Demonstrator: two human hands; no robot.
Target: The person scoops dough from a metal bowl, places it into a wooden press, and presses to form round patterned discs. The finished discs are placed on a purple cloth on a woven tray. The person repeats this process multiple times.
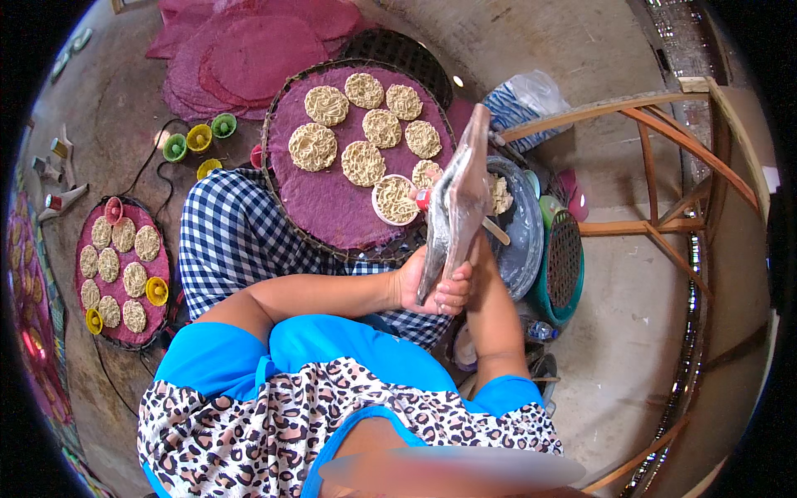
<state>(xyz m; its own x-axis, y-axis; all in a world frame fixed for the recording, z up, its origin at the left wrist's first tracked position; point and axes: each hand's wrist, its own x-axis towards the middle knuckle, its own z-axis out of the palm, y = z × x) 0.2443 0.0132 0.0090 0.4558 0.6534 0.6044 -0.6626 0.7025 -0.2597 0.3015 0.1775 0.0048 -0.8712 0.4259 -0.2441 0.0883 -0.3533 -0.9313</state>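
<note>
My left hand (411,283) is wrapped around the handle ends of a wooden hand press (461,187), smeared pale and grey. A small red can nozzle (423,199) sticks out from its side. Just beside the nozzle is a round white-rimmed mould (395,200) full of noodle-like dough strands. My right forearm (495,317) runs up behind the press, which hides most of that hand. Only fingers of my right hand (434,177) show near the nozzle and mould; their grip is unclear. Beneath lies a round tray with purple mesh cloth (330,215), bearing several strand-dough discs (363,163).
Dough (500,194) sits in a grey basin (526,249) at right, beside a teal basket (576,283). A wooden frame (647,227) stands beyond. At left are a second disc tray (118,283), spare presses (62,202) and coloured flower moulds (199,138). Pink mesh cloths (261,59) lie behind.
</note>
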